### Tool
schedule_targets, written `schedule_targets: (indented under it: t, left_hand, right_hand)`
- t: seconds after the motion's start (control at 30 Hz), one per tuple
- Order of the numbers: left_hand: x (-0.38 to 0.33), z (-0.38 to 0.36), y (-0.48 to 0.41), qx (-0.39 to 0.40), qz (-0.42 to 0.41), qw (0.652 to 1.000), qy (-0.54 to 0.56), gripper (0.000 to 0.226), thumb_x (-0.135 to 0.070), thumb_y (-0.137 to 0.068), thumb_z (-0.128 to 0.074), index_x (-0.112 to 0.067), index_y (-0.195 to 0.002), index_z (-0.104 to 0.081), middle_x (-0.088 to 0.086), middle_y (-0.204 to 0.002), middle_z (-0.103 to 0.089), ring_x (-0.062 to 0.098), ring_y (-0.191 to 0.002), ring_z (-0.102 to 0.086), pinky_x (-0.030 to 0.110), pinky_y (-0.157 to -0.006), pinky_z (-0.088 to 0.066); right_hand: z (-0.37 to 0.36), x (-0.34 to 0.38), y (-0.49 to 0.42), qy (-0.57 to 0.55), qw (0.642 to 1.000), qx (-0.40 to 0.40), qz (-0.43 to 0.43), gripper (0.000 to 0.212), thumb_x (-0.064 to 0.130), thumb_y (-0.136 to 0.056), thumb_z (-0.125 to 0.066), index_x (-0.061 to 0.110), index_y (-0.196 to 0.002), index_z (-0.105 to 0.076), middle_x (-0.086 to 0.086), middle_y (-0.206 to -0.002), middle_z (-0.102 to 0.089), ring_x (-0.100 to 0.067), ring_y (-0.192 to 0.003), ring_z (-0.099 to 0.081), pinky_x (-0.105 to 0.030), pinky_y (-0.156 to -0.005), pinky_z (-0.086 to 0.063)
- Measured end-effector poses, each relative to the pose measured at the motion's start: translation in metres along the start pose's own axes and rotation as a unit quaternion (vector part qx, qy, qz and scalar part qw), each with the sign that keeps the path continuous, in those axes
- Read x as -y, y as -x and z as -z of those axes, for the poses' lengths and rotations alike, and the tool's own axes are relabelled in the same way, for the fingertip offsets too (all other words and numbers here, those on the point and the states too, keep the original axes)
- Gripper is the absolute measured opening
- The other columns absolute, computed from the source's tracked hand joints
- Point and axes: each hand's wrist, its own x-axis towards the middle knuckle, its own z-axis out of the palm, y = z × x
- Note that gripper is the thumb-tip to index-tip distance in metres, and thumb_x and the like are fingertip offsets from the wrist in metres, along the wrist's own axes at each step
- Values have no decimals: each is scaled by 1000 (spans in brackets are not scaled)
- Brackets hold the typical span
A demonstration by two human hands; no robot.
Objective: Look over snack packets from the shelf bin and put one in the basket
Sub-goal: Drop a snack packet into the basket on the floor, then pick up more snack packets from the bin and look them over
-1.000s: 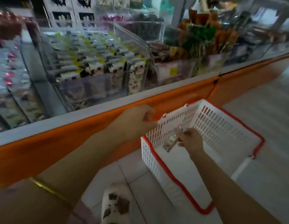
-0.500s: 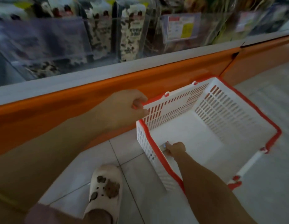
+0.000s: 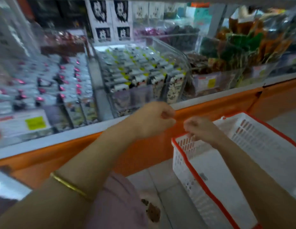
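While left hand [image 3: 152,120] hangs curled, right hand [image 3: 201,129] hooks basket [image 3: 259,142] rim

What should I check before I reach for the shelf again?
1. Packet lying in basket: cannot tell; only a grey smudge on its floor.
2. Basket held: ok; right hand grips its rim.
3. Left hand free: cannot tell; curled, nothing seen in it.
4. Shelf bin stocked: ok; packets fill it.
5. Picture sharp: not ok; blurred.
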Motion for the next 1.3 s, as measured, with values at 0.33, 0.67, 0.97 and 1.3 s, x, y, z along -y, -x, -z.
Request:
schedule_targets:
  t: [0.33, 0.67, 0.97, 1.3]
  left_hand:
    - [62, 106, 102, -233, 52, 970, -39, 19, -20, -92, -53, -19, -106, -67, -8, -94, -61, 8, -81, -55, 11, -62, -42]
    - [116, 131, 93, -249, 117, 945, -179, 28, -24, -92, -51, -16, -116, -63, 7, -113, -61, 30, -103, -52, 44, -87, -45]
    - [128, 127, 91, -223, 100, 956, -162, 35, -36, -89, -47, -23, -119, -61, -4, -119, -59, 22, -112, -49, 46, -94, -42]
    - [134, 120, 87, -229, 87, 955, -165, 33, -22, -90, -57, -22, -122, -60, -4, -128, -55, 22, -121, -45, 44, -101, -37]
  right_hand:
    - [-46, 231, 45, -34, 942, -57, 329, 8, 16, -91, -59, 16, -95, -66, 11, -80, -58, 0, -70, -54, -9, -60, -41]
    - [-87, 267, 0, 146, 911, -41, 383, 8, 18, -83, -68, 19, -87, -74, 1, -91, -69, -19, -103, -51, -32, -88, -41]
    - [-86, 253, -4, 254, 870, -42, 420, 19, 37, -75, -73, 25, -90, -73, 10, -91, -63, -14, -110, -36, -31, -86, -30]
    - [-85, 253, -1, 184, 888, -39, 419, 8, 20, -89, -58, 15, -84, -55, 4, -90, -55, -8, -96, -41, -27, -75, -33]
